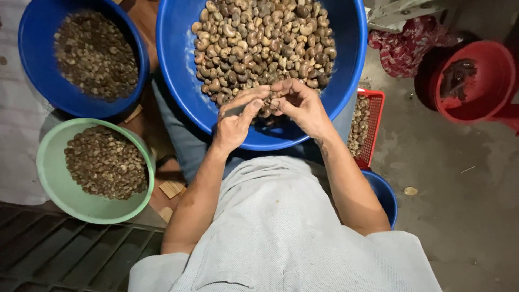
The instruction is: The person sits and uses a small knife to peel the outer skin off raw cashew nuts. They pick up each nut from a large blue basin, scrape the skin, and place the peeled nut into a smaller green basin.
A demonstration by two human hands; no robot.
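A person in a pale grey shirt point(281, 238) sits over a large blue basin point(178, 65) resting on the lap, heaped with curved brown cashew nuts point(265, 40). Both hands meet at the near edge of the heap: the left hand point(235, 121) is closed around a small dark blade or tool point(233, 111), thumb pressed along it, while the fingertips of the right hand point(303, 105) pinch a single nut point(269, 101) held between the two hands, just above the basin's near rim; the nut itself is mostly hidden by the fingers. To the person's left stand a smaller blue bowl point(32, 59) and a pale green bowl point(54, 178), each filled with darker, smaller pieces. To the right, a red plastic basket point(377, 121) with more nuts sits tucked beside the leg, and a red bowl point(494, 81) stands well apart on the concrete floor point(448, 184).
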